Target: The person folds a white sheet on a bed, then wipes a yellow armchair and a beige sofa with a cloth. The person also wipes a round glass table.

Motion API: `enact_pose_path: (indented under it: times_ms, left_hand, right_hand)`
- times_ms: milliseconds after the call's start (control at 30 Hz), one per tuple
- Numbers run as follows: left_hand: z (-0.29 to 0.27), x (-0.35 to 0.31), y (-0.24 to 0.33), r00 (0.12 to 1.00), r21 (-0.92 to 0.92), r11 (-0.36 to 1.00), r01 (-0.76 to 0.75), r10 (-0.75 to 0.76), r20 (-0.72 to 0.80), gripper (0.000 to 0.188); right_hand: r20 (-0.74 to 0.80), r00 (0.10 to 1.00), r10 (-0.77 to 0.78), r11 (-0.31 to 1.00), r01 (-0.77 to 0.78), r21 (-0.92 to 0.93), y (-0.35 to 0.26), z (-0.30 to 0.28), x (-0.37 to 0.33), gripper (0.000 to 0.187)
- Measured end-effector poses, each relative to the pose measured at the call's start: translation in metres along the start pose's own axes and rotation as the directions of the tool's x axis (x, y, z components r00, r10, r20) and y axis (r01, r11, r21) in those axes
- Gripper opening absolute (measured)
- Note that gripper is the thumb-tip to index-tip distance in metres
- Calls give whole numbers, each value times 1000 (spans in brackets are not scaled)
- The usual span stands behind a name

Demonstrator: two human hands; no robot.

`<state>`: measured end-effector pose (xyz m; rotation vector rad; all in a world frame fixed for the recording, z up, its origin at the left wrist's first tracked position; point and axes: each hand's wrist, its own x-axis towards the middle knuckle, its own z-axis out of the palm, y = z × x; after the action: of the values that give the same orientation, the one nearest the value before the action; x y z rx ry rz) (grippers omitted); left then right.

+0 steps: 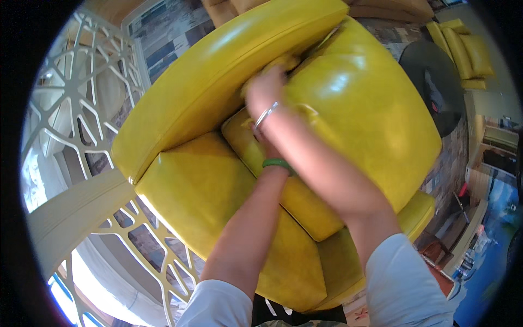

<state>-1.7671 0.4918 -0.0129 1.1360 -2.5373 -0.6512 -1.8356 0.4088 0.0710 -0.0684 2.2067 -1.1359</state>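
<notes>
I have the right hand (266,91) down at the seam where the curved yellow backrest (201,82) meets the big yellow cushion (365,103). The cushion spreads out to the right of that hand, its near-left edge running under the forearm; the backrest rises just to the left. The fingers are blurred, and yellow folds show right beside them, so I cannot tell whether they are clamped on anything or apart. A silver bracelet (266,115) sits at that wrist.

My left hand (262,139) is just below the right one, partly hidden by the right forearm, near the corner of a narrower yellow seat section (305,204). I cannot tell whether its fingers are together. A green bangle (277,163) rings its wrist. Left of both hands lies another yellow seat pad (190,174), and well beyond it stands a white lattice screen (73,87).
</notes>
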Motion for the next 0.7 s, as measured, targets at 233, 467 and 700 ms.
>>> enact_pose_path:
  times_ms: [233, 467, 700]
  left_hand:
    - [10, 5, -14, 996, -78, 997, 25, -18, 90, 70]
    - [-32, 11, -2, 994, -92, 996, -1, 11, 109, 70]
    - [-71, -43, 130, 982, -238, 954, 182, -165, 90, 71]
  right_hand:
    - [-39, 847, -530, 759, 494, 424, -24, -126, -75, 35]
    - [-343, 699, -628, 633, 201, -748, 106, -469, 86, 35]
    - [142, 990, -5, 649, 112, -752, 172, -509, 85, 56]
